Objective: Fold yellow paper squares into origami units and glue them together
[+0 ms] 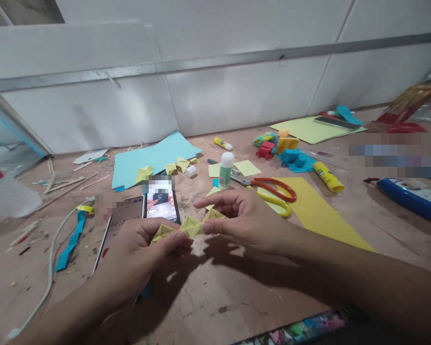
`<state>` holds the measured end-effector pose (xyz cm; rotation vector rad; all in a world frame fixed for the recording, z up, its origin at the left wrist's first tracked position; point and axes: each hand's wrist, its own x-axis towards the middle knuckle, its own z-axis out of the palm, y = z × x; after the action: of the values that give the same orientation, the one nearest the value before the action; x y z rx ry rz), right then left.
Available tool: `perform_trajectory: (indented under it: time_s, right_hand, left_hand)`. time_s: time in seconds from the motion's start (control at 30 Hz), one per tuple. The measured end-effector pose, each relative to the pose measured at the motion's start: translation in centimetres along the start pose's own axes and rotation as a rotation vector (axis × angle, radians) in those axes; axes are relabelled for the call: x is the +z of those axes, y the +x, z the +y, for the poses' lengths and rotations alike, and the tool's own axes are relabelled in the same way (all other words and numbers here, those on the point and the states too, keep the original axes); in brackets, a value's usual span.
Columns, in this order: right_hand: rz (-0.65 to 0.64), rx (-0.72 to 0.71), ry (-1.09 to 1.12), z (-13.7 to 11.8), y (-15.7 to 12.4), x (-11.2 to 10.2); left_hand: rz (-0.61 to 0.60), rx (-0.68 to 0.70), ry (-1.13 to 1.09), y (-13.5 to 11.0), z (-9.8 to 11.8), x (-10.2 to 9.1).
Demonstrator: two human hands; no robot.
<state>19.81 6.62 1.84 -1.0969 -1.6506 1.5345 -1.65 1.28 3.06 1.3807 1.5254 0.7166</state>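
A pale yellow folded paper chain with pointed, pleated peaks is stretched between my hands above the table. My left hand pinches its left end, thumb on top. Close by, my right hand grips the right end between thumb and fingers. Just beyond the chain stand an upright glue stick and a phone with a lit screen. A second phone lies partly behind my left hand. More folded yellow pieces rest near a blue sheet.
Red-and-yellow-handled scissors lie behind my right hand, by a yellow sheet and a yellow glue tube. A blue folded strip and a white cable are on the left. A blue-and-white tool sits at right.
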Motion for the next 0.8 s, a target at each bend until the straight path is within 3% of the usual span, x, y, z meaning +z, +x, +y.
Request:
perform_trajectory:
  time_s: [0.13,0.23,0.33,0.47,0.63,0.7,0.8]
  right_hand:
    - [-0.087,0.121,-0.014,-0.2,-0.2,0.2]
    - [-0.114,0.106,-0.051,-0.4,-0.1,-0.1]
    - [-0.103,0.09,-0.103,-0.5,0.0,-0.5]
    - [-0.06,-0.089,-0.152,-0.4,-0.3,-0.8]
    - [-0.025,-0.306,-0.212,-0.3,-0.8,-0.9]
    - [-0.03,-0.339,-0.205,-0.3,-1.0,-0.8]
    - [-0.035,-0.301,-0.175,-0.3,-0.9,-0.7]
  left_hand:
    - [-0.035,-0.006,-0.076,0.4,-0.9,0.2]
    - [-0.087,-0.038,-0.161,0.5,-1.5,0.3]
    - [-0.109,-0.013,-0.053,0.3,-1.4,-0.1]
    - [-0.087,0.119,0.18,-0.2,-0.6,-0.9]
    - [0.049,0.298,0.275,-0.9,-0.9,-1.1]
    - [0.076,0.364,0.272,-1.2,-1.1,-1.0]
    - [0.05,0.314,0.235,-1.4,-0.9,-1.0]
